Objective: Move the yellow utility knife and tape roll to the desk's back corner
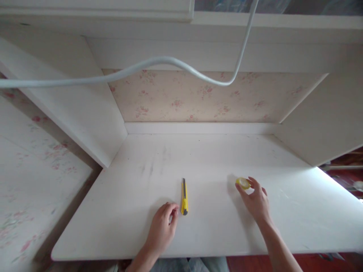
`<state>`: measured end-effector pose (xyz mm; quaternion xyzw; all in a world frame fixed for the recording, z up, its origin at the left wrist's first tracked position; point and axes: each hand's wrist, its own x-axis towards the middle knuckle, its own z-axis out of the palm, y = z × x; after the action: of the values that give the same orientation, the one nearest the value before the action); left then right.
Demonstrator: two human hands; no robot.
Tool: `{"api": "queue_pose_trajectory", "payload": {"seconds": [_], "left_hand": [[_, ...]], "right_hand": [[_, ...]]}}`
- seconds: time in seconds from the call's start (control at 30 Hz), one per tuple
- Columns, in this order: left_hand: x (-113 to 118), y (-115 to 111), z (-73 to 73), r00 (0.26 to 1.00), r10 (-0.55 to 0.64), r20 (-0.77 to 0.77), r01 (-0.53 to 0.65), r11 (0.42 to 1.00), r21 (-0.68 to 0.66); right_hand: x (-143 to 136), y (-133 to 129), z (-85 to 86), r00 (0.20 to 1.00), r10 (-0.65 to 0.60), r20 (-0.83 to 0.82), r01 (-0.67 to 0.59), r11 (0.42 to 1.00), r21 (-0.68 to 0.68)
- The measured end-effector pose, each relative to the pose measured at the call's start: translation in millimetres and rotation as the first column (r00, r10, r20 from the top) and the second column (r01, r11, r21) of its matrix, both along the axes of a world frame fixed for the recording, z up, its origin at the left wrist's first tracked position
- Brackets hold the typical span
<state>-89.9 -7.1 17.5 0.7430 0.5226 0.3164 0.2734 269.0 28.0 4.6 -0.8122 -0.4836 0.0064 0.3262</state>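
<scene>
On the white desktop (210,230) lies a yellow utility knife (184,196), its dark tip pointing toward the back wall. Just left of its lower end is my left hand (164,223), fingers curled and thumb meeting fingertips; what they pinch, if anything, is too small to make out. My right hand (256,200), farther right, grips a small roll of tape (243,183) with a yellow rim between thumb and fingers. The roll is tilted and casts a shadow on the surface to its left.
A white cable (159,60) hangs across the upper view, in front of the overhead cabinet (96,9). White side panels (93,102) and a flowered back wall (195,96) enclose the desktop. Dark scuff marks show left of centre. Red flooring (249,263) appears below the front edge.
</scene>
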Motion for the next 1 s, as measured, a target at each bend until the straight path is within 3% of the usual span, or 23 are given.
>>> {"api": "queue_pose_trajectory", "payload": {"seconds": [0.17,0.3,0.4,0.5,0.6,0.77,0.9,1.0], "left_hand": [[5,2,5.7,0.997,0.036,-0.063,-0.037,0.999,-0.013],[18,12,21.3,0.972,0.024,-0.235,-0.033,0.999,-0.037],[31,23,29.1,0.909,0.001,-0.417,-0.023,0.999,-0.049],[48,33,30.6,0.833,-0.018,-0.553,-0.018,0.998,-0.059],[73,41,32.5,0.800,-0.049,-0.598,0.006,0.997,-0.073],[136,53,44.6,0.844,-0.119,-0.523,0.100,0.993,-0.066],[187,61,49.2,0.852,-0.189,-0.487,0.150,0.982,-0.118],[212,66,45.3,0.844,-0.223,-0.488,0.171,0.974,-0.150]], "right_hand": [[1,3,-9.2,1.000,-0.011,-0.020,0.009,0.992,-0.125],[-4,-11,-5.5,0.990,-0.051,-0.134,0.047,0.998,-0.037],[-16,-35,-0.1,0.949,-0.091,-0.300,0.112,0.992,0.055],[-30,-57,3.9,0.875,-0.133,-0.466,0.179,0.982,0.055],[-36,-65,5.0,0.839,-0.130,-0.529,0.164,0.986,0.018],[-33,-58,1.1,0.830,-0.105,-0.547,0.140,0.990,0.022],[-30,-58,-3.6,0.827,-0.136,-0.546,0.191,0.981,0.044],[-29,-62,-5.8,0.815,-0.169,-0.554,0.236,0.970,0.051]]}}
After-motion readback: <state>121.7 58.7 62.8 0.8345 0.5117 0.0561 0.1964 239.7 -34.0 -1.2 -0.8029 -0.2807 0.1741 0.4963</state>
